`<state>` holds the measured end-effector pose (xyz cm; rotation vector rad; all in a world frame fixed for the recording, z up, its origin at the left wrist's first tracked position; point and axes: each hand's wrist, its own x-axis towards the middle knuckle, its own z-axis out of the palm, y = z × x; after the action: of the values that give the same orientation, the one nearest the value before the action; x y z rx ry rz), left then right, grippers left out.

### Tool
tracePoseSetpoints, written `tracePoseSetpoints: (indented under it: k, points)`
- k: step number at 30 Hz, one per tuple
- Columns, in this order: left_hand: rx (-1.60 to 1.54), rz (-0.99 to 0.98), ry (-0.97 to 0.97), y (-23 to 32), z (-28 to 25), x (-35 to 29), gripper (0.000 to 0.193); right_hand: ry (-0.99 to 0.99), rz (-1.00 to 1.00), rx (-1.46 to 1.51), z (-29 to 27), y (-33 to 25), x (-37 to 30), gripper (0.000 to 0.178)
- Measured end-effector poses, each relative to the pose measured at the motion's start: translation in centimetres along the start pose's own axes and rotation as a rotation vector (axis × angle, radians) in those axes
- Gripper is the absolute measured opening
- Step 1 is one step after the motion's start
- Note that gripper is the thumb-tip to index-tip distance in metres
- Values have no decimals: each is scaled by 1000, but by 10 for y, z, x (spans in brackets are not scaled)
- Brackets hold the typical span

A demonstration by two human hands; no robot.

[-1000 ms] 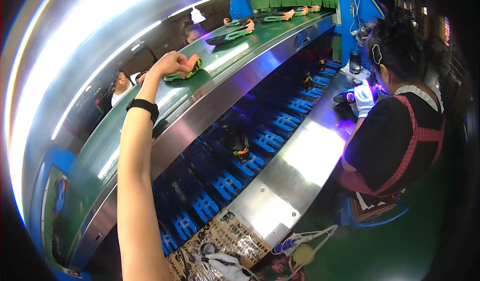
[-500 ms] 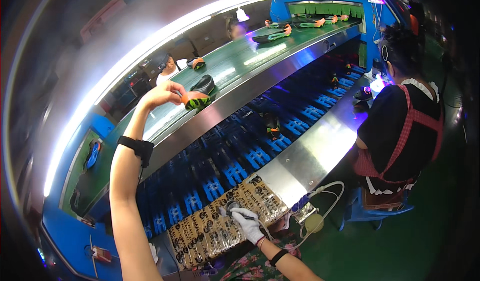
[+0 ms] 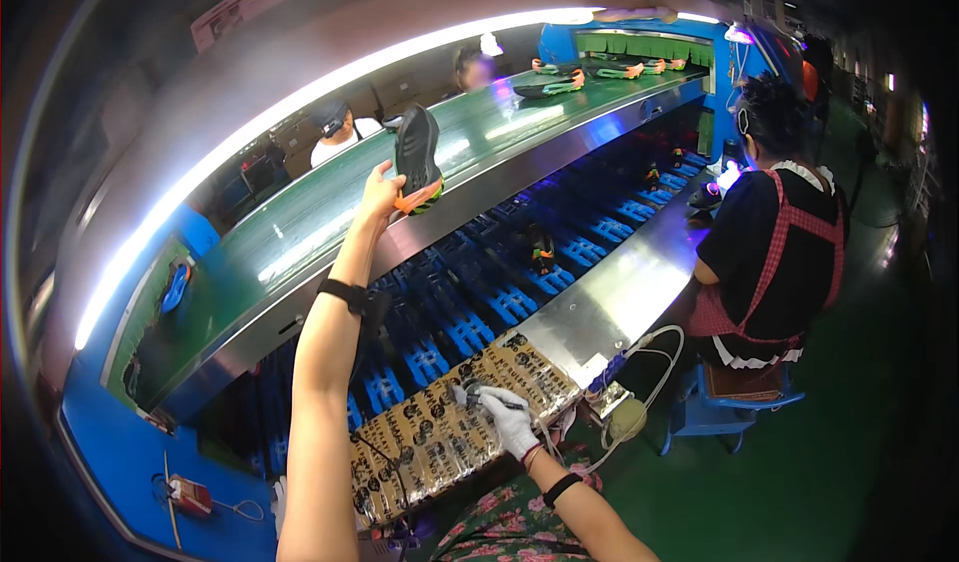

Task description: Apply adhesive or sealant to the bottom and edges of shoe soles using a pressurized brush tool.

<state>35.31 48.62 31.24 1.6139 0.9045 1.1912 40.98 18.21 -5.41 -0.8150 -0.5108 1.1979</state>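
My bare left hand is raised over the green conveyor belt, closed on the heel end of a shoe sole. This sole is black with an orange and green heel, and it is tilted nearly upright with its broad face toward me. My right hand, in a white glove, is closed around a slim dark-handled tool with a greyish end. That hand rests over a work board wrapped in printed brown tape. The tool's exact kind is too small to tell.
More soles lie on the belt's far end. Below the belt, a lower line of blue racks carries a few shoe parts. A person in a red checked apron sits at right; another person is beyond the belt. A pale hose loops beside the board.
My left hand has lifted the sole from the belt and swung it upright. The right hand stays over the board with its tool. The whole view has shifted slightly.
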Motion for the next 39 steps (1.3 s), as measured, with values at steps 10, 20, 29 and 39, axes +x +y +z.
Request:
tracePoseSetpoints:
  k: [10, 20, 29, 39]
  points:
    - [-863, -365, -80, -57, -62, -289, 29, 49, 65, 229, -8, -12, -12, 26]
    - [-1045, -710, 195, -224, -96, -503, 50, -39, 80, 437, 30, -50, -43, 29]
    - [-1289, -645, -232, -190, -34, -503, 71, -110, 150, 79, 87, -93, -134, 27]
    - [-1683, -594, -340, -166, -8, -489, 100, -58, -207, -581, 75, -111, -154, 24]
